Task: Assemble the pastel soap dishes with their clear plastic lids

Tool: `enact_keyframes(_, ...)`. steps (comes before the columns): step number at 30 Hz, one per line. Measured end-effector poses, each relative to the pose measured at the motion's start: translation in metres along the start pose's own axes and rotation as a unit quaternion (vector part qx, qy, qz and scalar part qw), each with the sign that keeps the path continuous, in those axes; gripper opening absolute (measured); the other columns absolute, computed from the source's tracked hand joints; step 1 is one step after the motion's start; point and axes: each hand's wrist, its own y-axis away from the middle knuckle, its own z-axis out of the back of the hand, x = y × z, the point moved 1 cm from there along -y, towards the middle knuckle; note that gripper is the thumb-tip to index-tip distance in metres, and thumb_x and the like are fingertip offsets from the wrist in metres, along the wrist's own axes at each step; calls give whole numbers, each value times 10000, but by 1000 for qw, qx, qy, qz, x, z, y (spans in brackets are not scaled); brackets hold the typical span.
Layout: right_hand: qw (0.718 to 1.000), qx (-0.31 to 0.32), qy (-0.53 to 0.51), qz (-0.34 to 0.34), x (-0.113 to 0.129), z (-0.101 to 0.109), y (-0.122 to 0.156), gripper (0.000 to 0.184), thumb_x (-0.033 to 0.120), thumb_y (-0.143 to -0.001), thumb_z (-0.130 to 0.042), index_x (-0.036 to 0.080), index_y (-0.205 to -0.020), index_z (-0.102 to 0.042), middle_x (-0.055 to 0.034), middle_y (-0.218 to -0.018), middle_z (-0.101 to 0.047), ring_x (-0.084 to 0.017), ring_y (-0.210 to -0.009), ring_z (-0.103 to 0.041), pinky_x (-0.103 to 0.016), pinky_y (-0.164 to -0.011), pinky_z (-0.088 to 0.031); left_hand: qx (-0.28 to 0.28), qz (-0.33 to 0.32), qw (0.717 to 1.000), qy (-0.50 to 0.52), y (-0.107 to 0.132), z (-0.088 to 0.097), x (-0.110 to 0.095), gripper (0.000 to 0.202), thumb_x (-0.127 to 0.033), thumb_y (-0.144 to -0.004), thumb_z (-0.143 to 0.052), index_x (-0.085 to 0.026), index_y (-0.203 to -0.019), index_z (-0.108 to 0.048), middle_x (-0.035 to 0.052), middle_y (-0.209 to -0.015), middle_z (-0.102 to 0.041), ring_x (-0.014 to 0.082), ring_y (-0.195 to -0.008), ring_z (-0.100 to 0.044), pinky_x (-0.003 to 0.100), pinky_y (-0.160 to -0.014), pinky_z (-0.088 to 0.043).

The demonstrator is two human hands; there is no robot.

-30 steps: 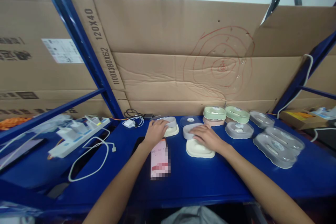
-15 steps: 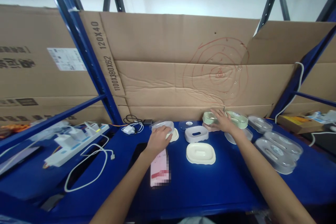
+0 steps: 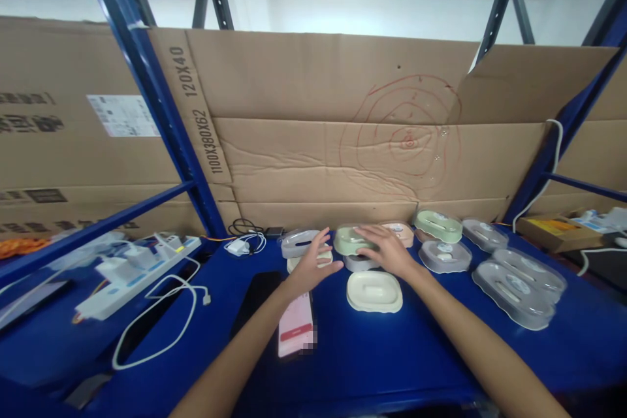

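My right hand (image 3: 386, 249) has its fingers over a pale green lidded box (image 3: 347, 240), shaped like a soap dish, and grips it from the right. The box is above a grey piece (image 3: 360, 263); whether they touch is hidden. My left hand (image 3: 313, 268) is open, fingers spread, over a cream piece (image 3: 292, 264) that it partly covers. Behind it is a clear lid (image 3: 298, 243). Between my forearms lies a cream tray (image 3: 374, 292) with a recess in its middle.
A second green box (image 3: 438, 226), a pinkish box (image 3: 399, 233) and several clear lids (image 3: 514, 290) lie at the back and right. A phone (image 3: 295, 326) rests by my left forearm. A power strip (image 3: 140, 274) with a white cable (image 3: 157, 366) is at left; cardboard (image 3: 304, 176) stands behind.
The green box has moved left from the back stack with my right hand, uncovering the pinkish box. My left hand has let go of the clear lid and lifted away, fingers spreading.
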Motion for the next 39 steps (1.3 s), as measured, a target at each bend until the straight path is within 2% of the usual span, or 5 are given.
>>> enact_keyframes(5,996,-8,-81,18,23,-20,-13,455,457,-1028,-684,320,-1462,-672,-100,-1482,-677,-318,-1390,-622,-563,-1168,-480,-32,42,996,76,-4,-4,18,1082,-546,-787,-896,-282,-1664,-321,214,-1635,-432,324,-1265,-672,472,-977,-637)
enact_keyframes(16,985,-23,-172,-21,11,-33,-50,425,465,-1088,-531,256,-1416,-703,-110,-1384,-739,-282,-1276,-712,-486,-1097,-565,-87,44,991,87,-14,19,26,990,-488,-689,-963,-246,-1544,-529,172,-1591,-477,319,-1283,-655,465,-1044,-608)
enact_keyframes(24,992,-11,-124,3,39,-36,-32,408,560,-1066,-581,292,-1332,-735,-95,-1360,-735,-283,-1340,-628,-507,-1172,-442,-81,24,994,70,-15,20,29,875,-545,-727,-933,-266,-1491,-609,132,-1573,-489,323,-1334,-625,447,-1085,-581)
enact_keyframes(33,991,8,-132,37,46,-50,-25,391,514,-1089,-560,253,-1307,-753,-96,-1269,-791,-272,-1186,-738,-411,-1065,-529,-66,0,995,75,-14,24,24,906,-544,-693,-951,-253,-1483,-614,134,-1545,-508,325,-1348,-618,465,-1116,-561)
enact_keyframes(39,992,-32,-126,0,40,-48,-24,381,437,-1142,-433,263,-1299,-733,-79,-1245,-795,-235,-1104,-756,-358,-965,-568,-34,-4,996,86,-12,26,16,1016,-493,-701,-960,-251,-1572,-497,193,-1577,-541,342,-1370,-630,512,-1125,-553)
